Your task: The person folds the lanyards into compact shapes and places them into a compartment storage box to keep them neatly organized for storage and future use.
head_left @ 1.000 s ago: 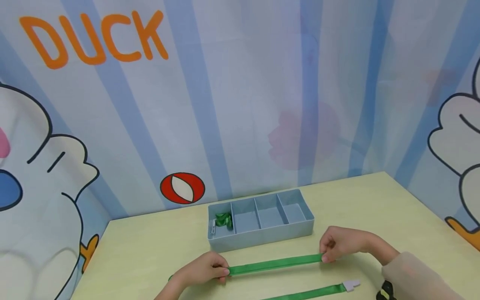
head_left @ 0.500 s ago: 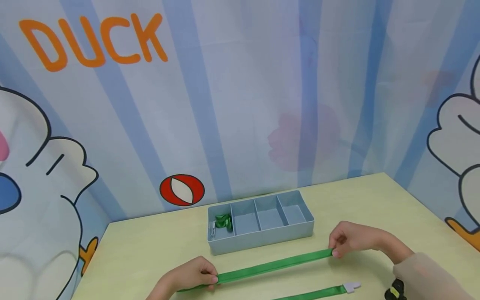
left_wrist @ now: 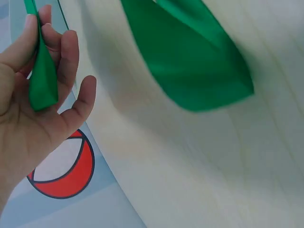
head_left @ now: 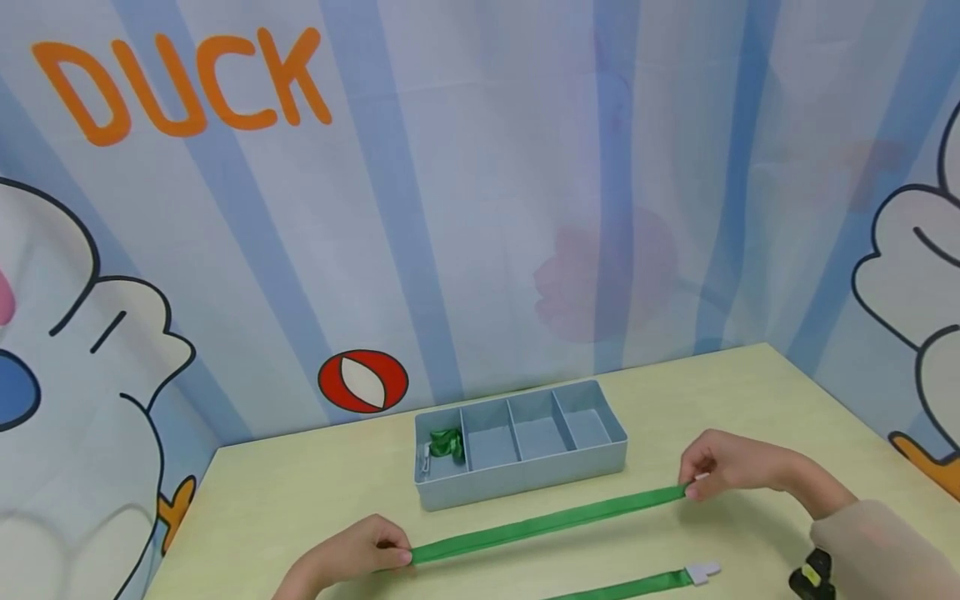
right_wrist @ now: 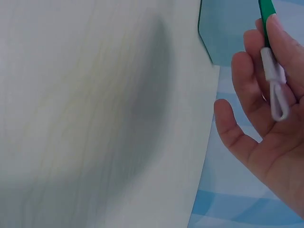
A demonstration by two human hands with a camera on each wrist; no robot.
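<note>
A green lanyard [head_left: 547, 523] is stretched taut between the two hands, slanting up to the right over the table. My left hand [head_left: 356, 552] pinches its folded left end, which lies against the palm in the left wrist view. At the other end, the thumb and fingers of my right hand [head_left: 735, 462] pinch the band beside its white plastic clip [right_wrist: 278, 90]; that clip hangs toward the palm. Nearer the front, a second green lanyard [head_left: 630, 588] lies with a white clip [head_left: 702, 572] at its right end. Close to the left wrist camera, a wide green loop [left_wrist: 204, 71] fills the top.
Behind the hands stands a blue-grey tray [head_left: 525, 482] with several compartments. Its leftmost compartment holds a bundled green lanyard [head_left: 447, 443] with a light-coloured clip. A printed curtain [head_left: 487, 208] rises along the back edge of the pale table [head_left: 300, 475].
My right hand has moved right and away from the front, my left hand left. The stretch of green lanyard between them has grown longer and slants more. The tray and second lanyard stay put.
</note>
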